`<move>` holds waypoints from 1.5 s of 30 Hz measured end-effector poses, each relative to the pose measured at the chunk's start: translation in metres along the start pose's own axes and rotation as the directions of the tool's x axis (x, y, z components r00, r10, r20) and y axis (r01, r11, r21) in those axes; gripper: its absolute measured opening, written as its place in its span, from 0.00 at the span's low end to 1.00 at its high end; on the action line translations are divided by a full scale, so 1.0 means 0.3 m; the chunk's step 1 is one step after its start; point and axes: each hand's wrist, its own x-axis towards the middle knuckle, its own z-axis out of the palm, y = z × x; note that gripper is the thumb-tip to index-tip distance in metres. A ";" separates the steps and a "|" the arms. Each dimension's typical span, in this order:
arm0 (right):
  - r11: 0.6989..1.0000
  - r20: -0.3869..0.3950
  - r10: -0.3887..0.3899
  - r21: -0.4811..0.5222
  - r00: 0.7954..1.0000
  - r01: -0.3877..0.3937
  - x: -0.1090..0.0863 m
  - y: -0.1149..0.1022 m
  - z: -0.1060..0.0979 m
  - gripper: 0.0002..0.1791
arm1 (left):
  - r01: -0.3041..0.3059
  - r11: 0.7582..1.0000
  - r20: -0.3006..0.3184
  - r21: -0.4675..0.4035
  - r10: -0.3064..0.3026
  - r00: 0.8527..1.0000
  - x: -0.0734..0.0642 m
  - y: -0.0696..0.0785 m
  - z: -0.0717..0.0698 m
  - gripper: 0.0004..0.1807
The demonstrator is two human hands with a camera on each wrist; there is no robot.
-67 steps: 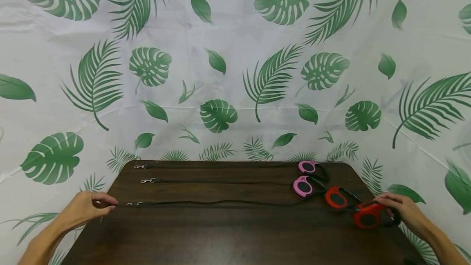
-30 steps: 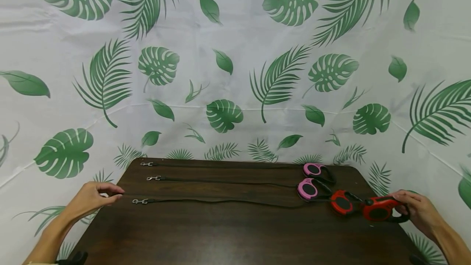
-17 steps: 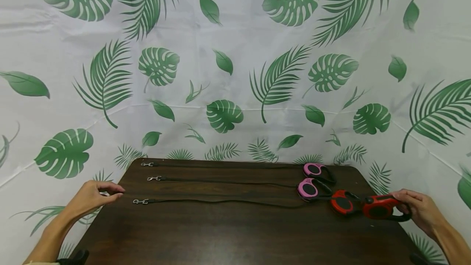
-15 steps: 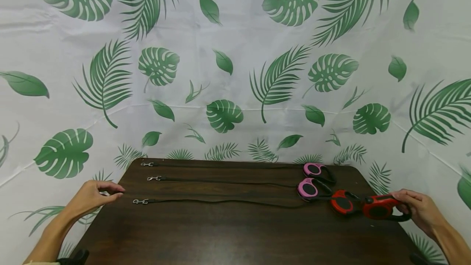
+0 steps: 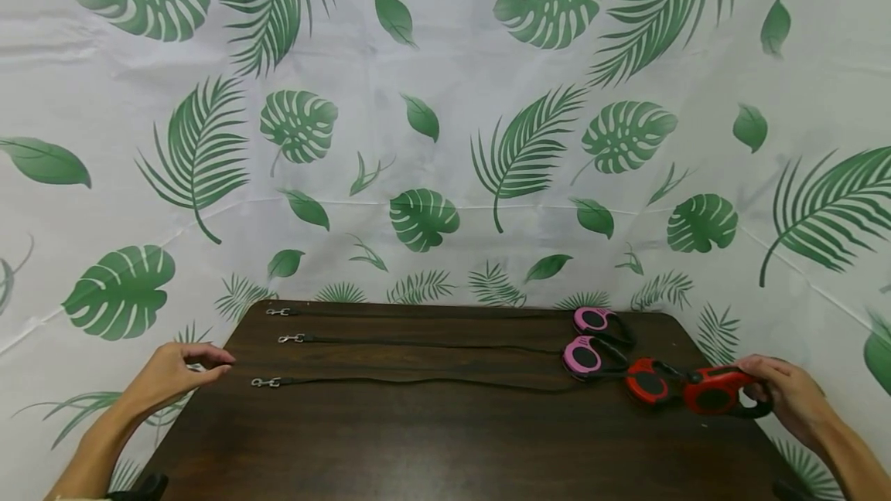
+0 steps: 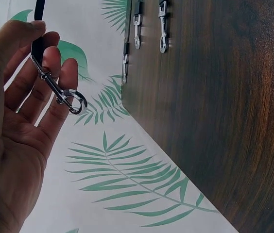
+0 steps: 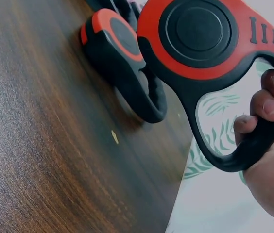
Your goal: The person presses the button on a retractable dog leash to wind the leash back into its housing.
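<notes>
Near the right edge of the dark surface [image 5: 431, 439], a raised red leash case [image 5: 713, 393] sits gripped by its handle [image 7: 224, 163] in the right hand [image 5: 786, 389], the left hand [image 5: 172, 373] pinching a black strap [image 6: 37, 47] by its metal clip [image 6: 54, 86], which a slip could send whipping across the pink leashes [image 5: 582, 358].

Left hand [image 5: 174, 377]: higher in head view than 2.2 s ago; fingertips then level with nearest clip [image 5: 266, 383], now between it and middle clip [image 5: 291, 339].
Held strap [image 6: 38, 12]: then just below nearest strap [image 5: 431, 380], now apparently above it; too faint in head view to be certain.
Held red leash [image 5: 713, 391]: then lower than resting red leash [image 5: 647, 381], now nearly level.
Right hand [image 5: 790, 397]: farther right overall; eased slightly left within last 0.5 s.
Dark wrist band [image 5: 142, 488]: now in frame, lower left.
</notes>
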 end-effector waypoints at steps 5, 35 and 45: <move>0.999 0.008 0.037 -0.033 0.999 -0.037 0.007 -0.003 0.008 0.17 | -0.009 1.000 0.001 -0.007 0.010 1.000 0.007 0.004 0.006 0.07; 0.966 -0.006 -0.029 -0.255 1.000 0.026 0.035 -0.026 0.127 0.11 | -0.138 0.988 0.049 -0.071 0.142 0.989 0.074 0.072 0.045 0.08; 0.948 0.039 -0.053 -0.312 0.998 0.063 0.048 -0.043 0.193 0.11 | -0.183 0.977 0.051 -0.107 0.190 0.981 0.092 0.092 0.070 0.10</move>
